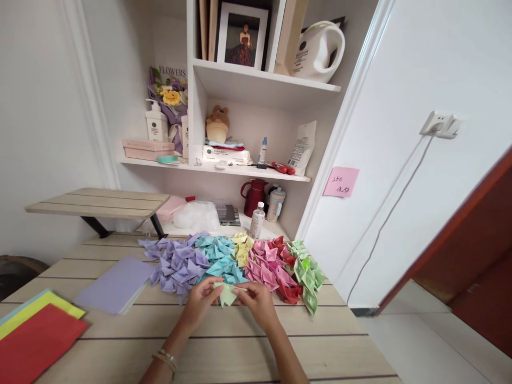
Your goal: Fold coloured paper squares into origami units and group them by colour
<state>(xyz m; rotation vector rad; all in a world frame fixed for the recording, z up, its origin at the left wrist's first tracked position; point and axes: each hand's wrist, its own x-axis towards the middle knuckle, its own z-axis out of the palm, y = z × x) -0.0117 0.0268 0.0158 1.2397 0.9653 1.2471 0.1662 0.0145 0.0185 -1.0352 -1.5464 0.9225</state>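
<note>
One white shelving unit (256, 73) stands past the far edge of one slatted wooden table (232, 357). One raised wooden stand (98, 204) occupies the table's far-left corner.

Along the far edge spreads one heap of folded paper pieces in six colours, overlapping too much to count singly. From left to right run the purple group (180, 264), the blue group (218, 261), the small yellow group (242, 249), the pink group (264, 264), the red group (290, 293) and the green group (310, 280), the last by the right edge.

Flat paper lies in two lots: one purple stack (114, 282) near the left edge, and, closer to the near-left corner, a red sheet (42, 341) over yellow paper (72, 306) and light-blue paper (20, 309).

One red jug (255, 197) and one cup (276, 205) stand behind the heap, with one clear bottle (257, 221) in front.

Two hands meet before the heap, screening part of it: the left hand (202, 301) and right hand (258, 303) each pinch one pale green paper (226, 295) between thumb and fingers, just in front of the blue group.
</note>
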